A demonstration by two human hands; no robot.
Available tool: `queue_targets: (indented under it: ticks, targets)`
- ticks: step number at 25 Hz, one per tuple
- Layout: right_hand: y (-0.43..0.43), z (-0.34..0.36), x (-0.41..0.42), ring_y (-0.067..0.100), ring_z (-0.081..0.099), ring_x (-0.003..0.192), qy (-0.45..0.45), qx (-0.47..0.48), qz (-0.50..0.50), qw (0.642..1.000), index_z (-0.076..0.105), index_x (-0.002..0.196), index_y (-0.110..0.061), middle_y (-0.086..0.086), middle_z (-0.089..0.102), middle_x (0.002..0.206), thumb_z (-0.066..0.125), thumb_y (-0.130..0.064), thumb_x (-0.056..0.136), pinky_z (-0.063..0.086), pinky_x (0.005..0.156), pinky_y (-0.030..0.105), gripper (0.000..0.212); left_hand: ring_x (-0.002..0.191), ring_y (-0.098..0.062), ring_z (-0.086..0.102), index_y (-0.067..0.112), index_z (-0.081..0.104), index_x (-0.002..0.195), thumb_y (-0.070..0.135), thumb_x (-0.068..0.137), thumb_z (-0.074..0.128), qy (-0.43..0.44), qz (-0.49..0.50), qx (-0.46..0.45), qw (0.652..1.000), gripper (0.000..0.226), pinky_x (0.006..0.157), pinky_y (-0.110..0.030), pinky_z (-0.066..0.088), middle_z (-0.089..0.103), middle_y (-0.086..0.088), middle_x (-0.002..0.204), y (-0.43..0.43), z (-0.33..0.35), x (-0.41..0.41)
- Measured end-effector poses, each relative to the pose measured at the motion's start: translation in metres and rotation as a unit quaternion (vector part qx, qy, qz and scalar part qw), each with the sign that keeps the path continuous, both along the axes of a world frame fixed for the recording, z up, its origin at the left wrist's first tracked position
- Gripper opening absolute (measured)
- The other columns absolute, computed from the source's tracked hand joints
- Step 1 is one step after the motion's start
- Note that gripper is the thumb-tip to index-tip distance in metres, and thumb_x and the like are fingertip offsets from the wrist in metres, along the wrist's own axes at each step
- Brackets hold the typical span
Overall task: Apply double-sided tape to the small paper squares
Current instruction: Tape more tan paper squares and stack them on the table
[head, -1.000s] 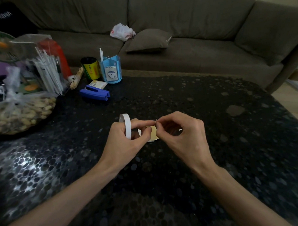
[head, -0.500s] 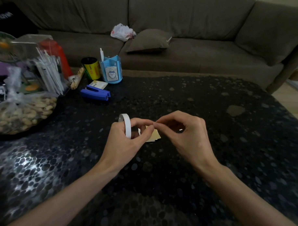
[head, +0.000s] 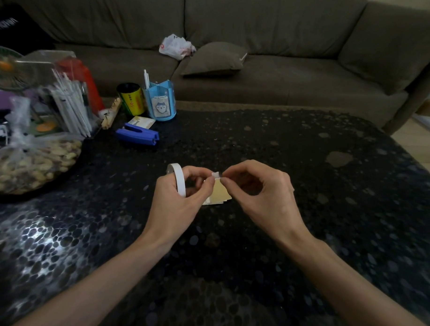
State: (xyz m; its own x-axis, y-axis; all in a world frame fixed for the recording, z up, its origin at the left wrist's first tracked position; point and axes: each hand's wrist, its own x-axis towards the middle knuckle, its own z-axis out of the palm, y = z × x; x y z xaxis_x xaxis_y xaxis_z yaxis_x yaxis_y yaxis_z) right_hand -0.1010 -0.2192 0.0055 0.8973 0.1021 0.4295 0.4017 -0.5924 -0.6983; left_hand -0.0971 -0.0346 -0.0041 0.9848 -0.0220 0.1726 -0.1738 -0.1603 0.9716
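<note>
1. The tape roll is held above the table in the curled fingers of the left hand, at mid-scene.
2. A short white tape piece is pinched at its left end by the left thumb and forefinger, and at its right end by the thumb and forefinger of the right hand.
3. The paper squares are seen as a small stack just below the tape piece, between the two hands, with the lower edges fanned out; whether the stack rests on the table cannot be told.
4. Pebbled tabletop is seen stretching from the hands to the right edge and to the near side.
5. The far left is crowded: a stapler, a blue holder, a can and a bag of nuts, all well apart from the hands.
6. The table's far edge is met by a sofa.
</note>
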Motion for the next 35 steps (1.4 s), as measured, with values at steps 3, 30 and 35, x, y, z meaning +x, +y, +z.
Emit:
queue_targets:
  ticks: [3,30,35]
  targets:
    - [0.0009,-0.0002,-0.0012,0.001,0.071,0.094,-0.005,0.003,0.010,1.000,0.075,0.108,-0.023,-0.015,0.072,0.098,0.078,-0.021,0.093,0.060,0.082,0.023,0.015,0.084,-0.014,0.073,0.019,0.077,0.102,0.014,0.090,0.075,-0.005,-0.008,0.010,1.000,0.013,0.075,-0.025,0.062,0.075,0.003,0.086,0.0011,0.0005,-0.0007]
    - [-0.0010,-0.0009,-0.0003,-0.001,0.071,0.089,-0.007,0.004,-0.010,1.000,0.079,0.104,-0.023,-0.015,0.074,0.093,0.079,-0.020,0.091,0.058,0.080,0.015,0.013,0.076,-0.008,0.068,0.018,0.079,0.109,0.005,0.091,0.073,-0.049,-0.038,0.056,0.997,0.023,0.072,-0.015,0.054,0.071,0.008,0.081,0.0008,0.0017,-0.0012]
    - [-0.0012,-0.0014,0.0001,0.001,0.071,0.087,-0.007,0.006,-0.005,1.000,0.079,0.105,-0.021,-0.013,0.074,0.092,0.081,-0.019,0.090,0.058,0.077,0.016,0.015,0.078,-0.017,0.068,0.021,0.079,0.109,0.005,0.091,0.073,-0.045,-0.034,0.054,0.997,0.025,0.073,-0.018,0.055,0.071,-0.004,0.085,0.0003,0.0022,-0.0018]
